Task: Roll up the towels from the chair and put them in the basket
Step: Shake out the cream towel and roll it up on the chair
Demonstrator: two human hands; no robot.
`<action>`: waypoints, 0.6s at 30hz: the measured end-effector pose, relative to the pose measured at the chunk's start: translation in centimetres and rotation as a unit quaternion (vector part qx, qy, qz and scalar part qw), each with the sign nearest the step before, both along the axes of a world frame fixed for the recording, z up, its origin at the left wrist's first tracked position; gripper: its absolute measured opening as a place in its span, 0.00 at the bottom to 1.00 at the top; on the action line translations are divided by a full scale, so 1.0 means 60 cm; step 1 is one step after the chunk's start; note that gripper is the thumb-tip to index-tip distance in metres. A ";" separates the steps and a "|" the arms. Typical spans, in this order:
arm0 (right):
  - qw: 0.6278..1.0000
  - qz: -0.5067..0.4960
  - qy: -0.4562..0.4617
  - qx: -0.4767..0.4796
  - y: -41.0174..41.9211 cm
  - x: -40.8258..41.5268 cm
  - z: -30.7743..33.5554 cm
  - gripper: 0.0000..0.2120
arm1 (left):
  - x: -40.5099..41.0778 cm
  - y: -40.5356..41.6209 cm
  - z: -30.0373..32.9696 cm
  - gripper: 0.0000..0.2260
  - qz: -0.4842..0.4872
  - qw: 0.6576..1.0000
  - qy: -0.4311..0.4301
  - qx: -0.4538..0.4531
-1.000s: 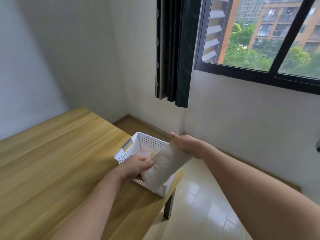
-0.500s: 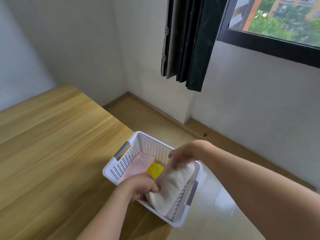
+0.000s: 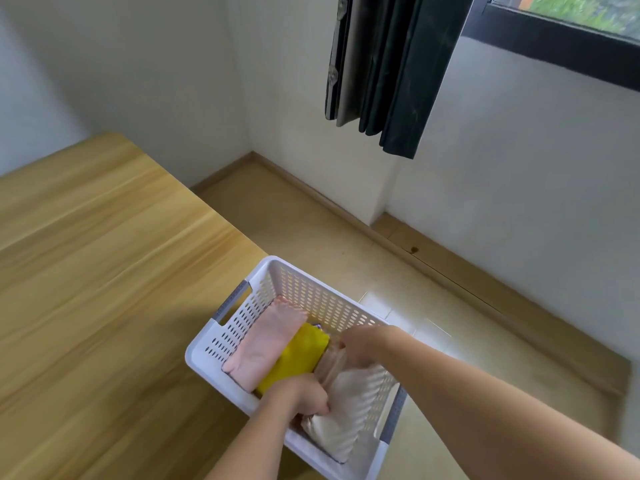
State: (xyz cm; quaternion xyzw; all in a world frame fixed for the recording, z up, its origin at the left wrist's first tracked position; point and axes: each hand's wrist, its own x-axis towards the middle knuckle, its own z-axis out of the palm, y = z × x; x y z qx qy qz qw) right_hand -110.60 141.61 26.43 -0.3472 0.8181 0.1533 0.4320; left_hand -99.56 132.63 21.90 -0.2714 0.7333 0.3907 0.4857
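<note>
1. Head view, nearest first: my left hand (image 3: 300,396) has its fingers curled over the near end of the cream towel roll (image 3: 341,408), pinning it down inside the basket (image 3: 322,299).
2. I'd keep that end pressed low so the roll doesn't spring open as it settles against the right wall.
3. My right hand (image 3: 360,346) grips the far end of the same roll, fingers bent round it; I can't tell how far the thumb wraps.
4. I'd push that end down level with the near one, then let go with both hands together.
5. Just beside it lie the yellow towel (image 3: 294,358) and the pink towel (image 3: 268,339), both rolled and already in, touching each other.
6. I'd avoid shoving sideways, since the basket sits at the corner of the table (image 3: 104,271) and its right end looks to overhang the floor (image 3: 450,306).
</note>
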 end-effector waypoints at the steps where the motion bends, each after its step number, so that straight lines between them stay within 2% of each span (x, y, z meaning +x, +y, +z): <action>1: 1.000 -0.004 0.000 -0.007 0.001 -0.001 -0.006 0.17 | -0.002 0.000 -0.002 0.20 -0.003 1.000 0.001 -0.006; 4: 1.000 -0.008 0.004 -0.020 0.006 0.000 -0.014 0.18 | -0.009 -0.001 -0.007 0.21 -0.020 0.999 0.003 -0.031; 9: 0.997 0.068 0.027 0.009 -0.001 0.007 -0.018 0.15 | -0.011 0.001 -0.015 0.21 -0.039 0.998 -0.005 -0.042; 12: 0.995 0.080 0.052 0.010 -0.001 0.010 -0.025 0.16 | -0.011 -0.001 -0.014 0.19 -0.044 0.998 0.001 -0.043; 15: 0.995 0.055 0.080 -0.022 0.006 0.017 -0.013 0.16 | -0.008 -0.009 0.001 0.06 -0.071 0.996 0.014 -0.054; 18: 0.993 0.015 0.096 -0.061 0.016 0.024 0.030 0.16 | -0.006 -0.021 0.032 0.09 -0.096 0.993 0.026 -0.070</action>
